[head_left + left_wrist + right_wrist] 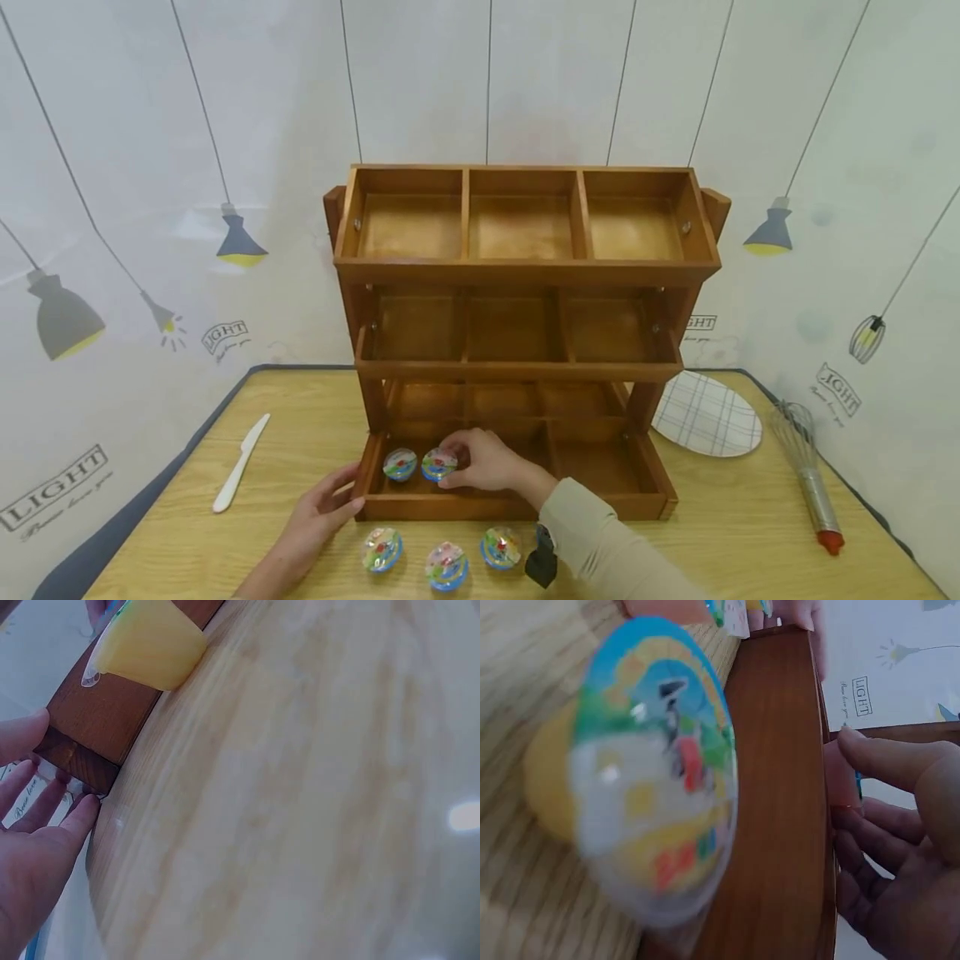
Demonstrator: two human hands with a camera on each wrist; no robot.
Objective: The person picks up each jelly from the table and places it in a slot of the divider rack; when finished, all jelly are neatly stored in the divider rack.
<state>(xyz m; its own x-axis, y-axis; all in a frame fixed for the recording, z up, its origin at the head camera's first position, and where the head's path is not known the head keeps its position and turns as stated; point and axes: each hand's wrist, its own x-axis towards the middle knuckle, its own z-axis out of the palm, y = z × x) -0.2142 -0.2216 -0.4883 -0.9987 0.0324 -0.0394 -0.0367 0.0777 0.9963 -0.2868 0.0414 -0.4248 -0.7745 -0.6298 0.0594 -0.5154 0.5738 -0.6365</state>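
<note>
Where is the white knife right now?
In the head view, the white knife lies on the left side of the table, left of both the wooden shelf and the left hand.

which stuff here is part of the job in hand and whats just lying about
Seemingly in use:
right hand, cup it pinches
left hand, wooden rack it grips
second cup inside
three cups in front

Lying about:
white knife
plate
whisk

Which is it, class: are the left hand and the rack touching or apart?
Touching. The left wrist view shows the left hand at a corner of the rack, thumb and a fingertip meeting the wood.
</note>
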